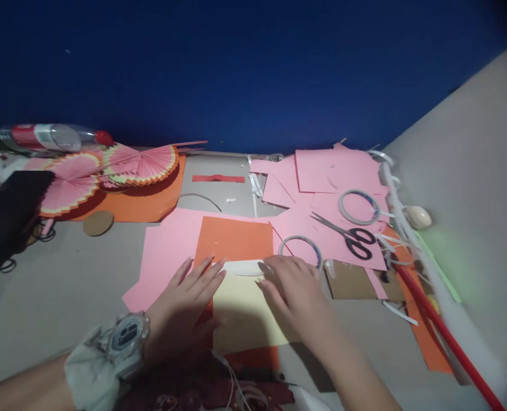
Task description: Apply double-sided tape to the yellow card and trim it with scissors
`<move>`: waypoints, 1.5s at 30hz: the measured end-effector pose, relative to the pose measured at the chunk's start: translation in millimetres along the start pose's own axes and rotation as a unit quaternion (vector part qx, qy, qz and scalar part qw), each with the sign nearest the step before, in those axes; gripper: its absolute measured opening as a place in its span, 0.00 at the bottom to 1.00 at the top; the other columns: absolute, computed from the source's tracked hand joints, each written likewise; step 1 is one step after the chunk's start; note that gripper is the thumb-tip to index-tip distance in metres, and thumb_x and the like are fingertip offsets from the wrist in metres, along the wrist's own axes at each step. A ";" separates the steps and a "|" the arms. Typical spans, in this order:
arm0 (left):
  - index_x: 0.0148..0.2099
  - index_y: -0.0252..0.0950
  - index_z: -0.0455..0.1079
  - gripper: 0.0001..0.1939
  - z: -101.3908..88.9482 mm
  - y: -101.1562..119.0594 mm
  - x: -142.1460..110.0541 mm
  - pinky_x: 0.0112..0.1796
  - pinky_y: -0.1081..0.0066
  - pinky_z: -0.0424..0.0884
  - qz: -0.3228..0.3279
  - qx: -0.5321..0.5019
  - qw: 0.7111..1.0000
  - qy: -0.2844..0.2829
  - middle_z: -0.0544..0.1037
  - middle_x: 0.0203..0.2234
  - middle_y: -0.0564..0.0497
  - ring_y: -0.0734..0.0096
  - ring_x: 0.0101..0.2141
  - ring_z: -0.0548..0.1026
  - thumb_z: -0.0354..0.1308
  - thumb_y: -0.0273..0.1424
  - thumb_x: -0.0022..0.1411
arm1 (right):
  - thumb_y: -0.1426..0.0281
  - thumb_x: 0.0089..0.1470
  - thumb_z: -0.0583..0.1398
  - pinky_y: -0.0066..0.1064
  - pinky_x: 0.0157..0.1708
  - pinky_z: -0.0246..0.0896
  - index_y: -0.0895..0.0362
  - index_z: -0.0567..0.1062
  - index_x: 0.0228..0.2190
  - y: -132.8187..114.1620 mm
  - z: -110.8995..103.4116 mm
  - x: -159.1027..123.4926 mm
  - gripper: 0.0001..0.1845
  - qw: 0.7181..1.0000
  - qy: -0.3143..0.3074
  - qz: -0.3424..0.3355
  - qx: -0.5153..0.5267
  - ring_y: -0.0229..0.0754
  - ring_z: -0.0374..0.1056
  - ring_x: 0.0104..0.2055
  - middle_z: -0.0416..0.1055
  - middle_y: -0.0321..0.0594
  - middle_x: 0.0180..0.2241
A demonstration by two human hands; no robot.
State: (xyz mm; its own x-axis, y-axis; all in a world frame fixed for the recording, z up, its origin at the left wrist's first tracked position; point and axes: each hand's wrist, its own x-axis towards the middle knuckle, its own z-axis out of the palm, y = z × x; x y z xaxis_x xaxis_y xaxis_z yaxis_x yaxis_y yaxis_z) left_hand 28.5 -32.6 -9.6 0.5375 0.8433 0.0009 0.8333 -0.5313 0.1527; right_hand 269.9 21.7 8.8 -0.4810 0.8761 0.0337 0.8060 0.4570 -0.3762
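Note:
A pale yellow paper sheet (pixel 242 311) lies on an orange sheet (pixel 234 240), which rests on pink paper (pixel 165 257). My left hand (pixel 189 297), with a watch on the wrist, lies flat with fingers stretched over the yellow sheet's left edge. My right hand (pixel 296 291) presses flat on its upper right corner. Between the fingertips, a white strip (pixel 244 267) runs along the yellow sheet's top edge. A clear tape ring (pixel 300 246) lies just beyond my right hand.
Black scissors (pixel 347 234) and a second tape ring (pixel 358 206) lie on pink sheets (pixel 334 171) at the right. Pleated pink paper fans (pixel 108 171) and a plastic bottle (pixel 52 137) sit at the back left. A red rod (pixel 442 331) runs along the right.

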 end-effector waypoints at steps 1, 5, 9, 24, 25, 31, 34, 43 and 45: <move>0.62 0.35 0.53 0.30 1.4 2.3 1.5 0.58 0.54 0.40 -0.007 0.009 1.000 0.015 0.51 0.62 0.48 0.58 0.61 0.48 0.47 0.42 0.61 | 0.67 0.58 0.53 0.36 0.45 0.44 0.54 0.66 0.41 -6.0 2.7 4.6 0.09 1.000 -0.006 0.011 -0.008 0.43 0.58 0.46 0.66 0.38 0.43; 0.63 0.35 0.51 0.33 9.4 6.7 2.8 0.58 0.54 0.36 -0.019 0.016 0.999 0.020 0.48 0.62 0.50 0.57 0.61 0.45 0.44 0.47 0.61 | 0.65 0.60 0.52 0.37 0.42 0.43 0.57 0.68 0.32 -16.1 10.6 17.4 0.10 0.998 -0.026 0.038 -0.037 0.43 0.58 0.41 0.67 0.37 0.35; 0.64 0.31 0.47 0.35 13.5 3.5 -0.1 0.57 0.53 0.40 -0.010 0.000 1.000 -0.027 0.47 0.63 0.46 0.55 0.61 0.46 0.46 0.43 0.60 | 0.63 0.58 0.53 0.37 0.41 0.43 0.57 0.69 0.29 -12.5 16.2 20.1 0.12 0.998 -0.030 0.054 -0.029 0.42 0.56 0.39 0.64 0.38 0.32; 0.62 0.25 0.52 0.36 15.3 4.4 2.7 0.58 0.53 0.40 -0.011 -0.005 1.000 -0.006 0.49 0.62 0.42 0.55 0.60 0.49 0.45 0.47 0.61 | 0.68 0.53 0.58 0.36 0.39 0.41 0.56 0.68 0.25 -4.5 34.5 18.3 0.07 0.998 0.041 0.055 0.006 0.40 0.55 0.36 0.62 0.35 0.29; 0.62 0.25 0.53 0.36 15.2 4.3 3.1 0.58 0.53 0.40 -0.011 -0.007 1.000 -0.005 0.50 0.62 0.42 0.55 0.60 0.50 0.45 0.47 0.61 | 0.69 0.53 0.58 0.36 0.39 0.41 0.56 0.68 0.25 -4.2 34.9 18.2 0.07 0.998 0.043 0.055 0.009 0.40 0.55 0.36 0.62 0.35 0.30; 0.61 0.26 0.55 0.37 19.6 3.1 2.3 0.60 0.56 0.36 -0.006 -0.015 1.000 0.024 0.51 0.61 0.42 0.56 0.60 0.50 0.47 0.50 0.59 | 0.70 0.52 0.59 0.36 0.39 0.40 0.56 0.69 0.26 -4.3 37.8 18.5 0.05 0.997 0.049 0.061 0.000 0.40 0.56 0.36 0.63 0.35 0.30; 0.61 0.29 0.55 0.36 22.9 2.6 1.1 0.60 0.56 0.34 -0.021 -0.036 0.999 0.032 0.50 0.61 0.44 0.59 0.61 0.49 0.47 0.50 0.60 | 0.70 0.51 0.59 0.36 0.39 0.40 0.56 0.69 0.25 -5.2 38.6 19.1 0.05 0.996 0.050 0.069 -0.002 0.40 0.56 0.37 0.63 0.35 0.30; 0.61 0.29 0.56 0.37 22.6 2.8 -0.2 0.60 0.55 0.32 -0.028 -0.047 0.998 0.033 0.54 0.60 0.44 0.59 0.60 0.51 0.47 0.50 0.59 | 0.70 0.53 0.57 0.36 0.38 0.40 0.56 0.69 0.24 -7.0 38.1 20.9 0.08 0.996 0.054 0.075 0.005 0.39 0.56 0.35 0.63 0.35 0.29; 0.61 0.28 0.55 0.37 22.9 2.9 -0.9 0.60 0.55 0.31 -0.025 -0.048 0.998 0.032 0.54 0.60 0.44 0.59 0.60 0.50 0.47 0.50 0.59 | 0.71 0.52 0.57 0.37 0.38 0.40 0.56 0.69 0.24 -6.8 38.6 21.2 0.07 0.996 0.058 0.073 0.009 0.39 0.56 0.35 0.63 0.35 0.29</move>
State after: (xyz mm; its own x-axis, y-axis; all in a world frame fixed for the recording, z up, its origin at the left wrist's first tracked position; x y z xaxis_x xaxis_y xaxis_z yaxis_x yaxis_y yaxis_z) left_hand 33.4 -36.8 -31.8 0.4840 0.8735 0.0526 0.8407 -0.4808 0.2490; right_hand 241.0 31.3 -23.6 -0.3157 0.9452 0.0834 0.8573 0.3218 -0.4018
